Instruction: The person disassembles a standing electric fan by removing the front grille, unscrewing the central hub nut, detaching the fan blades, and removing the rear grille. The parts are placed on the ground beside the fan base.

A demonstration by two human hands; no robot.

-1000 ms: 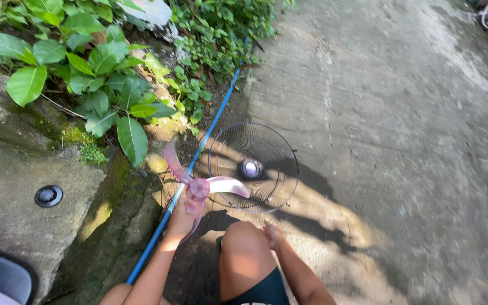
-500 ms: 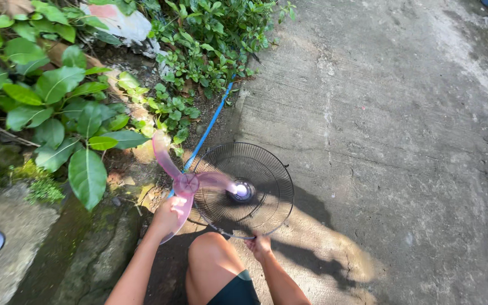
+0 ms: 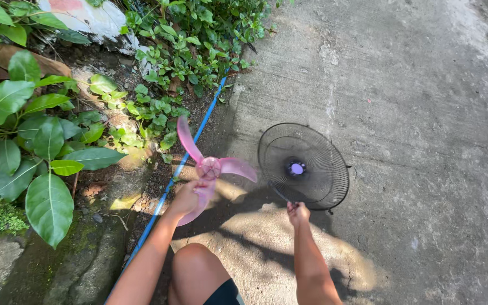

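My left hand (image 3: 186,197) grips the lower blade of a pink three-bladed fan propeller (image 3: 210,167), held up over the edge of the concrete beside a blue hose. My right hand (image 3: 298,213) pinches the near rim of a round black wire fan guard (image 3: 303,166), which lies tilted on the concrete with a pale purple disc at its centre. The propeller and the guard are apart, the propeller to the left. My bare knee (image 3: 194,270) shows below between my arms.
A blue hose (image 3: 171,179) runs along the border between soil and concrete (image 3: 413,113). Leafy green plants (image 3: 35,130) and low weeds fill the left and top. A mossy stone ledge (image 3: 7,265) sits at the lower left.
The view has swung right. The propeller has come away to the left of the guard, and my right hand has slid onto the guard's near rim.
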